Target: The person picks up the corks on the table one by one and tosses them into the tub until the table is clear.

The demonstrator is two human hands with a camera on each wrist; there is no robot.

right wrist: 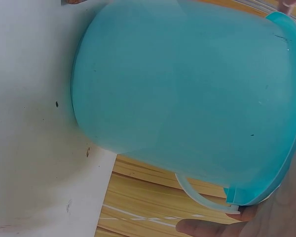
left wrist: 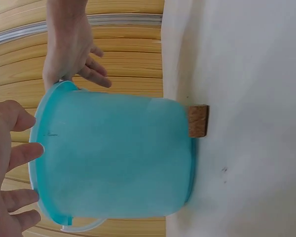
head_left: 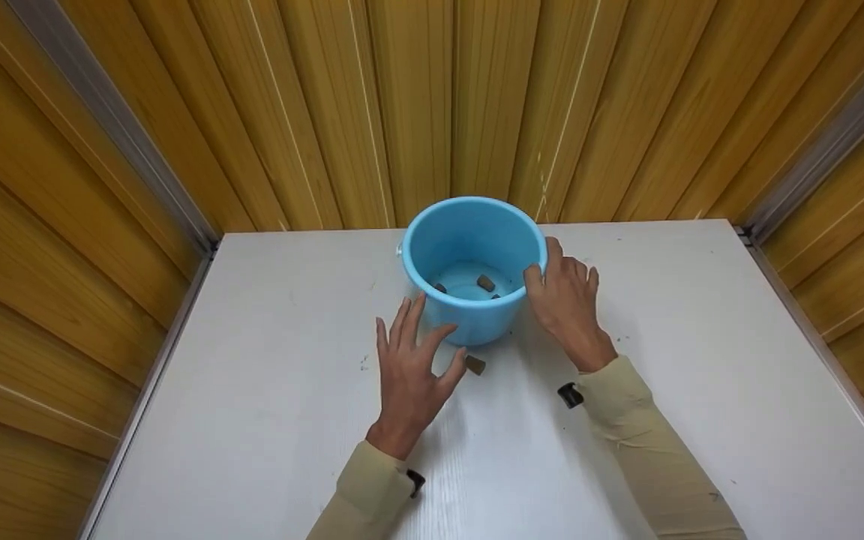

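Observation:
A light blue plastic bucket [head_left: 469, 321] stands upright on the white table, with several brown corks [head_left: 485, 283] on its bottom. One more cork [head_left: 475, 365] lies on the table in front of it, close to the bucket's base in the left wrist view. My right hand [head_left: 568, 300] grips the bucket's rim on the right side, thumb at the edge. At the front left of the rim is my left hand [head_left: 407, 375], its fingers spread and holding nothing; whether the fingertips touch the rim I cannot tell. The white handle [right wrist: 200, 197] hangs at the bucket's side.
Behind the white table [head_left: 289, 337] rises a yellow wood-patterned panel wall [head_left: 417, 112], near the bucket. Similar panels stand left and right, with grey metal strips along the corners. Dark specks mark the tabletop.

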